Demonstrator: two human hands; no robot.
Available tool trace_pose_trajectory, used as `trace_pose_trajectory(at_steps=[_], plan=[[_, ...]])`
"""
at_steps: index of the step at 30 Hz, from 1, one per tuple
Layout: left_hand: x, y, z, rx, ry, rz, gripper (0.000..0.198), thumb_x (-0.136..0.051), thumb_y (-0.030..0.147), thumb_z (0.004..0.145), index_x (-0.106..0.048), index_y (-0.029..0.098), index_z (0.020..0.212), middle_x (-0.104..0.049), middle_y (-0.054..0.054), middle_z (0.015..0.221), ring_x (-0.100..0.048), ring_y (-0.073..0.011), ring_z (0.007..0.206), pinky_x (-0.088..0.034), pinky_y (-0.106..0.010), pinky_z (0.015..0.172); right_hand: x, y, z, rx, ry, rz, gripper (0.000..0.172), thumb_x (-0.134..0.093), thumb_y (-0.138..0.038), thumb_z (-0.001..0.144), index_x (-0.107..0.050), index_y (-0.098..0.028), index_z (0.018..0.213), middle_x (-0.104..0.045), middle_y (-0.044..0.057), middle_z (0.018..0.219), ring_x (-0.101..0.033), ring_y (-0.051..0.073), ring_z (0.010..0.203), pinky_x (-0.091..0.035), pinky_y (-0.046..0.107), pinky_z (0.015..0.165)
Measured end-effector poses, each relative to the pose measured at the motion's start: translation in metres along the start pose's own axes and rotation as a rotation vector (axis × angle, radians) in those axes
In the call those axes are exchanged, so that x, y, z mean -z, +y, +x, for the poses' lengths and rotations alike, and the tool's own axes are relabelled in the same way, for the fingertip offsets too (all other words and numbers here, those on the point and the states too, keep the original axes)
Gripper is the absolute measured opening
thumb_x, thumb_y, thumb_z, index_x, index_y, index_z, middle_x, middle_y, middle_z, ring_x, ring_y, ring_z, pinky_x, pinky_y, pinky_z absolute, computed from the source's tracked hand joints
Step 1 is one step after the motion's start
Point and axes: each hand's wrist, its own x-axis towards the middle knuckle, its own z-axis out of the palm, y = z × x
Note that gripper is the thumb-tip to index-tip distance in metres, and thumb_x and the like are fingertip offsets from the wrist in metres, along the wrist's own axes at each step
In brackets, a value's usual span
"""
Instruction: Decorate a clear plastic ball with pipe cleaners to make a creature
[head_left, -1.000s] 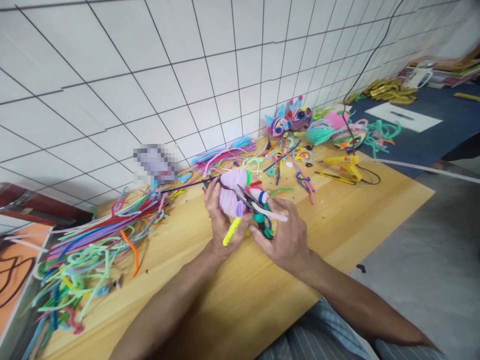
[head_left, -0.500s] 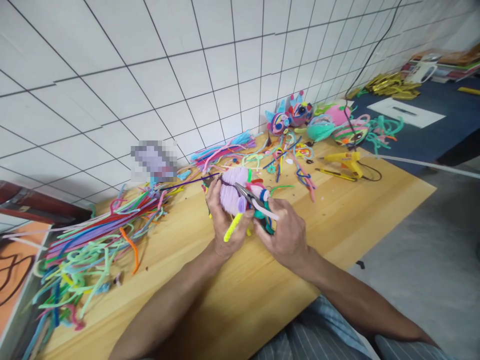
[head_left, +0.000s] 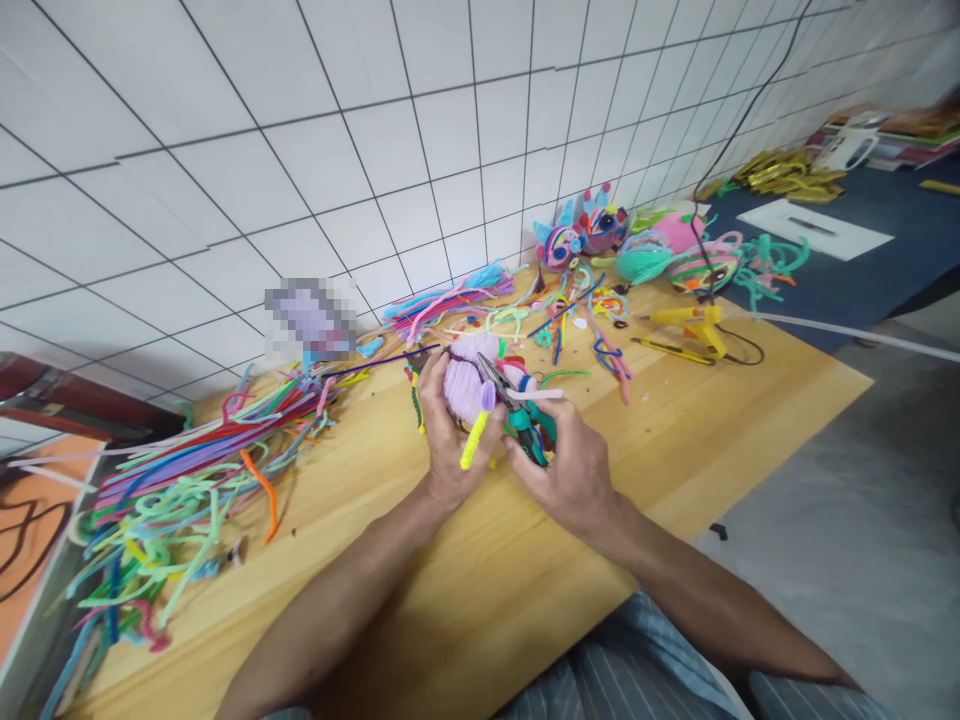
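Over the wooden table, my left hand (head_left: 454, 440) is wrapped round a lilac fuzzy ball-shaped pipe-cleaner figure (head_left: 463, 388). A yellow stub with a purple tip (head_left: 475, 440) sticks out of it towards me. My right hand (head_left: 570, 455) grips green-handled needle-nose pliers (head_left: 529, 425), their jaws against the figure's right side. A pale lilac pipe cleaner (head_left: 541, 394) runs from near the jaws to my right fingers. Red, white and blue parts of the figure show behind the pliers; its underside is hidden by my left hand.
Loose coloured pipe cleaners (head_left: 210, 480) are heaped at the left, with another bundle (head_left: 457, 295) by the tiled wall. Finished-looking fuzzy figures (head_left: 562, 245) stand at the back right. A yellow glue gun (head_left: 694, 325) with a cord lies near the right edge.
The pliers have opened out at the handles and turned steeper, showing more of the green grips. The pale pipe cleaner lies more level. The figure has tilted slightly in my left hand.
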Motion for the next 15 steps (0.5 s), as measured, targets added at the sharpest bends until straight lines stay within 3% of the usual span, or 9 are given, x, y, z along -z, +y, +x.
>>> trace_pose_trajectory(at_steps=[6,11,15], plan=[[-0.002,-0.001,0.003,-0.044,0.035,0.011,0.077,-0.080,0.060,0.102,-0.052,0.025,0.164,-0.059,-0.018,0.161,-0.056,-0.0363,0.158,-0.043,-0.056,0.136,0.016,-0.005,0.011,-0.315,-0.240,0.235,0.031,-0.078,-0.044,0.094,-0.061,-0.028,0.115,-0.077,-0.002,0.082,-0.074,0.020,0.067,-0.057,0.032,0.063],[-0.003,-0.007,0.001,0.078,-0.001,-0.042,0.080,-0.080,0.067,0.099,-0.052,0.025,0.161,-0.061,-0.017,0.158,-0.060,-0.0373,0.155,-0.048,-0.057,0.133,0.036,0.006,0.026,-0.396,-0.147,0.365,0.037,-0.081,-0.051,0.095,-0.061,-0.028,0.116,-0.076,0.000,0.096,-0.074,0.020,0.079,-0.061,0.035,0.073],[-0.002,-0.006,0.006,0.205,0.015,-0.098,0.081,-0.079,0.072,0.097,-0.053,0.028,0.159,-0.063,-0.016,0.155,-0.065,-0.0367,0.148,-0.053,-0.057,0.128,0.050,0.046,0.045,-0.379,-0.204,0.261,0.039,-0.082,-0.052,0.092,-0.066,-0.028,0.117,-0.079,0.003,0.102,-0.077,0.025,0.090,-0.062,0.040,0.081]])
